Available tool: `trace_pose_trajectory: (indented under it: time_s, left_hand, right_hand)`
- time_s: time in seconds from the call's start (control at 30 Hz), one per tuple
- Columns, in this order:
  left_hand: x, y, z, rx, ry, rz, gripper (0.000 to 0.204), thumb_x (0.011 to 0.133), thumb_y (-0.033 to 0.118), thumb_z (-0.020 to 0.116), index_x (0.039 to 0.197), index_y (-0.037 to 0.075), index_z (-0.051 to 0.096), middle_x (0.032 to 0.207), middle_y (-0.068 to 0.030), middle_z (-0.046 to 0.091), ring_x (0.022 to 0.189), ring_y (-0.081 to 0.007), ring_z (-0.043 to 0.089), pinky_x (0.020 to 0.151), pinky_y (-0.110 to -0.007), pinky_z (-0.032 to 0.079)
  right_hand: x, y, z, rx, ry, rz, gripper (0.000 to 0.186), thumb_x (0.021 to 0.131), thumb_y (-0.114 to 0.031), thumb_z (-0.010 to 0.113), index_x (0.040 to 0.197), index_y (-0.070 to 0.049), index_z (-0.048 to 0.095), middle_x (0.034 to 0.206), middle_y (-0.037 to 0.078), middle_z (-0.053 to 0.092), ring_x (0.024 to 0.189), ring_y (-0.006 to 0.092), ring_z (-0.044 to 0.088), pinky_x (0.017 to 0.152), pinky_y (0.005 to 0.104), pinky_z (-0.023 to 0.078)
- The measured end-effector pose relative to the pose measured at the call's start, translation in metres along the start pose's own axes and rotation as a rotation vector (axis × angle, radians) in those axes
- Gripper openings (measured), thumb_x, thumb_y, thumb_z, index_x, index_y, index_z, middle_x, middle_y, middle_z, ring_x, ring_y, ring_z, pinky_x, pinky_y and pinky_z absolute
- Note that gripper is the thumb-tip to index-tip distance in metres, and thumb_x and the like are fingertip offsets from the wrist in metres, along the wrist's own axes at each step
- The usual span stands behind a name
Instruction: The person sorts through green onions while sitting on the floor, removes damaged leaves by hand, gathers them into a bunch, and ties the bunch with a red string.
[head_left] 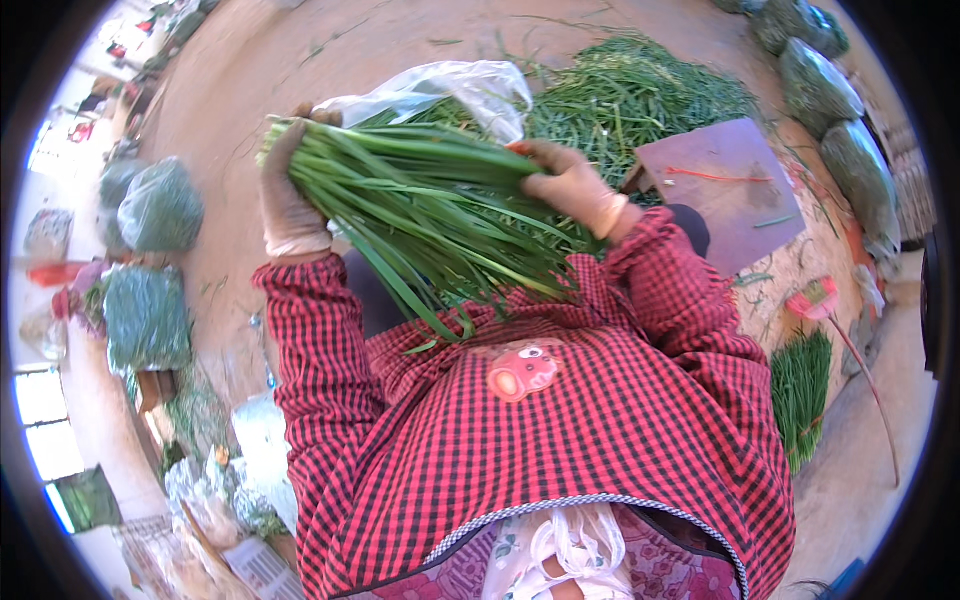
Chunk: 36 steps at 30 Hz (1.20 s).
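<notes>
Left hand (285,182) was wrapped round pale ends of big green bunch (430,190). Right hand (575,188) touched its leafy side; could not tell if it gripped. Bunch was up in front of red checked top (560,430). Loose green pile (640,90) lay on floor (230,110), beside purple stool (725,215) with red string (715,176).
</notes>
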<state>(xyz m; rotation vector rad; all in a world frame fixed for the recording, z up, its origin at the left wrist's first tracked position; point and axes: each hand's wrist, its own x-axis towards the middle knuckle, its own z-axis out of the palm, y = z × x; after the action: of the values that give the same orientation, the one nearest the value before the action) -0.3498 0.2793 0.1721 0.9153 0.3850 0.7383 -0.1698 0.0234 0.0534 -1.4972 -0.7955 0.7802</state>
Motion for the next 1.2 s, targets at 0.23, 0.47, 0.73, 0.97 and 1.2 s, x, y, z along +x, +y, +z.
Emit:
trace_pose_trajectory:
  time_s: [0.23, 0.47, 0.73, 0.97, 1.2]
  left_hand:
    - [0.007, -0.021, -0.038, -0.181, 0.114, 0.069, 0.020, 0.086, 0.010, 0.064, 0.101, -0.002, 0.060, 0.093, -0.0147, 0.066, 0.096, -0.0307, 0.065, 0.095, -0.044, 0.053]
    - [0.005, -0.024, -0.055, -0.150, 0.253, 0.084, 0.023, 0.087, 0.015, 0.063, 0.099, -0.004, 0.065, 0.101, -0.0163, 0.068, 0.105, -0.0314, 0.063, 0.098, -0.045, 0.050]
    - [0.004, -0.032, -0.029, -0.156, 0.222, 0.070, 0.024, 0.086, 0.009, 0.063, 0.106, -0.003, 0.061, 0.095, -0.0156, 0.065, 0.097, -0.0305, 0.064, 0.096, -0.044, 0.052]
    - [-0.003, -0.029, -0.013, -0.055, 0.162, 0.074, 0.026, 0.086, 0.007, 0.065, 0.111, 0.002, 0.056, 0.090, -0.0133, 0.066, 0.085, -0.0261, 0.066, 0.080, -0.038, 0.055]
    - [-0.014, -0.031, 0.000, 0.329, 0.038, 0.123, 0.014, 0.084, 0.005, 0.071, 0.097, 0.004, 0.065, 0.084, -0.0070, 0.069, 0.074, -0.0162, 0.064, 0.069, -0.028, 0.054]
  right_hand:
    - [0.005, -0.031, -0.025, -0.130, -0.023, -0.195, 0.049, 0.083, -0.003, 0.067, 0.131, -0.001, 0.056, 0.119, 0.010, 0.065, 0.110, 0.0154, 0.059, 0.100, 0.0276, 0.044]
    - [-0.036, -0.097, -0.001, 0.039, 0.051, -0.414, 0.020, 0.084, -0.004, 0.073, 0.104, -0.002, 0.070, 0.097, 0.006, 0.070, 0.091, 0.0105, 0.065, 0.084, 0.0226, 0.051]
    - [-0.017, -0.075, 0.068, -0.917, -0.004, -0.606, 0.023, 0.084, -0.030, 0.068, 0.098, -0.012, 0.069, 0.089, 0.007, 0.065, 0.087, 0.0291, 0.065, 0.072, 0.0415, 0.053]
    - [-0.007, -0.075, 0.054, -0.643, -0.036, -0.451, 0.017, 0.089, -0.030, 0.064, 0.095, -0.015, 0.071, 0.079, 0.011, 0.070, 0.075, 0.0303, 0.069, 0.068, 0.0403, 0.054]
    - [-0.001, -0.109, -0.011, -0.963, 0.160, -0.614, 0.016, 0.085, -0.023, 0.075, 0.097, -0.013, 0.076, 0.080, 0.012, 0.071, 0.069, 0.0265, 0.069, 0.061, 0.0321, 0.053]
